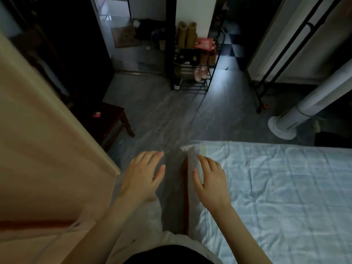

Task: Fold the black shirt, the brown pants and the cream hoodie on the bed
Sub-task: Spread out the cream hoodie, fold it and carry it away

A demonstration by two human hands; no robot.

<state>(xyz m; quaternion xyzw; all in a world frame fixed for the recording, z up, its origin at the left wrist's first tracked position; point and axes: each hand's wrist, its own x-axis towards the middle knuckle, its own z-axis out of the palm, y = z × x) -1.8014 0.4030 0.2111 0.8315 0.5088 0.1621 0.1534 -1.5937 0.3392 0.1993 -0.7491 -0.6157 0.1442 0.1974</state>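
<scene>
The left hand and the right hand are both spread wide and hold nothing. The left is over the floor gap and the right is at the edge of the bed. Only the bed's pale blue sheet shows, with no shirt, pants or hoodie in view. Folding seems not yet begun, so the next move calls for fetching a garment. A shoe rack stands beyond.

The bed at the lower right is lying under matt, creased cloth. The floor in the middle is shining smooth and grey. The shoe rack above is looking like black metal.
</scene>
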